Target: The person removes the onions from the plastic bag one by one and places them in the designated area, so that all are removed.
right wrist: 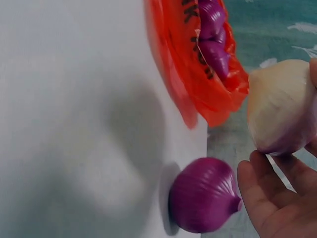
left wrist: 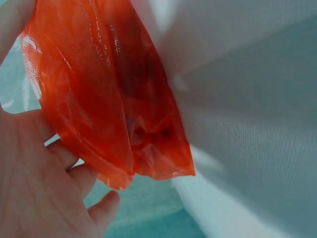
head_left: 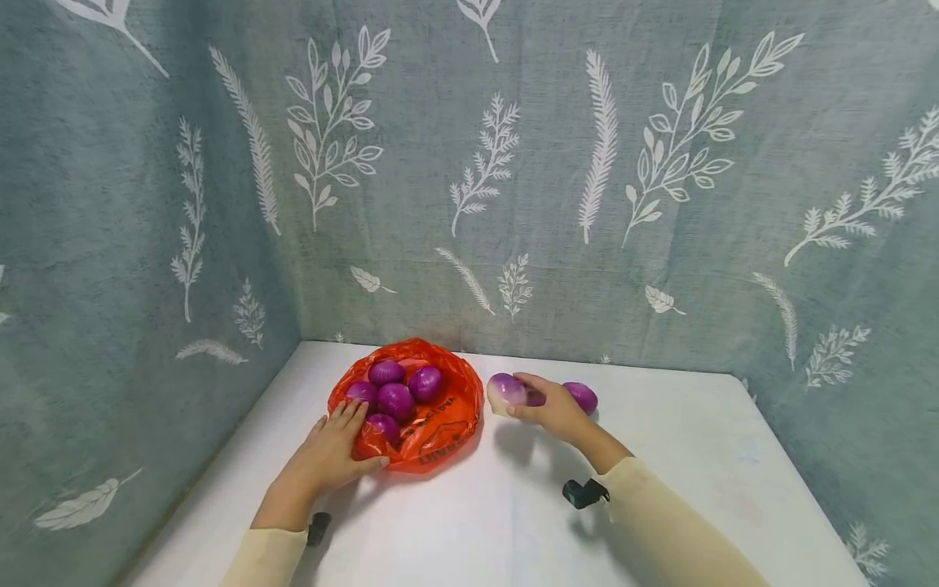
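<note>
Onions (head_left: 396, 402) in red bag (head_left: 456, 387), held onion (head_left: 506, 391) outside

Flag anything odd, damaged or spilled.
The onion held by the right hand has a pale side, odd against the purple onions in the red bag; whether that's damage, I can't tell. No spill shows.

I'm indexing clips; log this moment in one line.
left hand: touches red bag; right hand: holds two-tone onion; loose purple onion: on table

Wrist views close — head view higher
</note>
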{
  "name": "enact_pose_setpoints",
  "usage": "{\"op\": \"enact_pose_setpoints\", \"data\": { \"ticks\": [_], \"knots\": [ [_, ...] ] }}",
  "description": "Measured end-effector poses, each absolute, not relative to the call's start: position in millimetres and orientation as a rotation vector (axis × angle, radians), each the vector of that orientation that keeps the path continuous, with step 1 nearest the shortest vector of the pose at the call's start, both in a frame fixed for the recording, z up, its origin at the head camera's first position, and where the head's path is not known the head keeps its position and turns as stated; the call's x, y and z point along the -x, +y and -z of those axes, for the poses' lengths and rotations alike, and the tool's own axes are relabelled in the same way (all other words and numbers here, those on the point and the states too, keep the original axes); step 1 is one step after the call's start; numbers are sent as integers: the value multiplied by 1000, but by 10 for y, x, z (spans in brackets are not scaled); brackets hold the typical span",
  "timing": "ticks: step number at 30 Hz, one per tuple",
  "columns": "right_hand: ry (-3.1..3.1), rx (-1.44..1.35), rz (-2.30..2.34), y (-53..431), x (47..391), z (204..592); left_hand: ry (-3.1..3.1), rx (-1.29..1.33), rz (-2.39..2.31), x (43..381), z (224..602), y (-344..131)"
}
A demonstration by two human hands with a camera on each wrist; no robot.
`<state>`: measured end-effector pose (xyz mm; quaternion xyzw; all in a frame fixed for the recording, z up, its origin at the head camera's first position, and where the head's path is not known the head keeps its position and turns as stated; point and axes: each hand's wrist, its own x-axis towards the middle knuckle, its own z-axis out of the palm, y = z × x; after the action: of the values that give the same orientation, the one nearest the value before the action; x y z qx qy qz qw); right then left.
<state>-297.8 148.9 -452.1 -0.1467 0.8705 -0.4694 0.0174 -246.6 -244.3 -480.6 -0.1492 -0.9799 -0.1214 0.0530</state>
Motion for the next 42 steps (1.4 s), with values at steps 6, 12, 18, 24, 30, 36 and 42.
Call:
{"op": "enact_pose_setpoints", "data": {
  "ticks": [6,12,18,24,30,36,42],
  "knots": [
    [2698,409,1456,1593,2967,4448,-2968,466,374,2487,4798,-2468],
    [2707,438,1449,1767,3016,4436,-2971,481,374,2498,4832,-2469],
    [2698,457,1461,1902,3036,4469,-2975,474,381,2480,4831,-2474],
    [2667,467,1503,2036,3014,4502,-2979,470,367,2478,4818,-2471],
    [2644,464,1548,2184,3025,4501,-2976,471,368,2473,4812,-2460],
    [2686,462,1516,2288,3050,4473,-2976,459,373,2467,4793,-2461],
    [2756,535,1439,2418,3054,4458,-2988,455,373,2470,4783,-2458]
  ]
}}
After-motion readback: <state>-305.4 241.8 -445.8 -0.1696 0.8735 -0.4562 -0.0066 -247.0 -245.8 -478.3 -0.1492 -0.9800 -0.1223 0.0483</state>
